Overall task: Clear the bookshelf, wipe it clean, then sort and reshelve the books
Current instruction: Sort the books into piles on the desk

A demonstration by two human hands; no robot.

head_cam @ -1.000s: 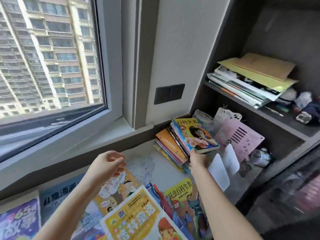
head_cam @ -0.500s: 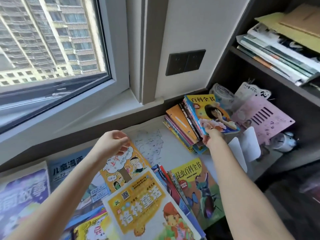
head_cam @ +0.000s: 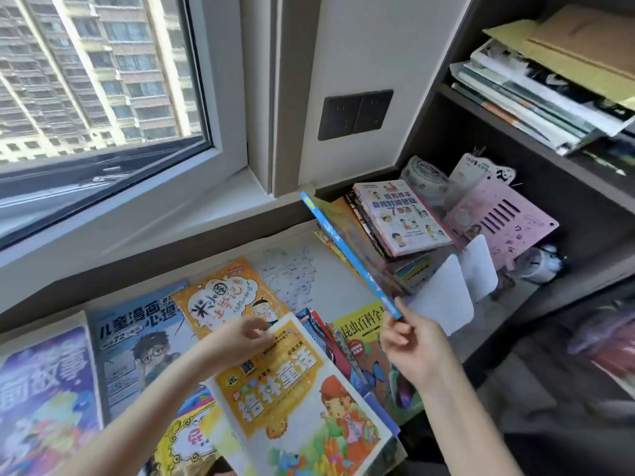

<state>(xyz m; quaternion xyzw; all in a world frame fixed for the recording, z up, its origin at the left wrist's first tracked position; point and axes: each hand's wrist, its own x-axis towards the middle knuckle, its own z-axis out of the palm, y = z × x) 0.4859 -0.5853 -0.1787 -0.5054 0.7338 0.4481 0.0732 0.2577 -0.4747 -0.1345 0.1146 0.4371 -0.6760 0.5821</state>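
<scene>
Blue-spined book (head_cam: 351, 255) edge-on, right hand (head_cam: 415, 348) pinching its near end, left hand (head_cam: 237, 341) curled, grip unclear

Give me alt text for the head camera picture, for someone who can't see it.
A person's right hand pinches a thin blue-edged book by its corner, above a stack of children's books in the dark shelf. The left hand touches a yellow picture book among others spread by the window.

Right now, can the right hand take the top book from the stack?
Probably not at once. The right hand pinches the blue book, which slants across the front of the stack, so it is not free. The top book itself lies uncovered.
</scene>
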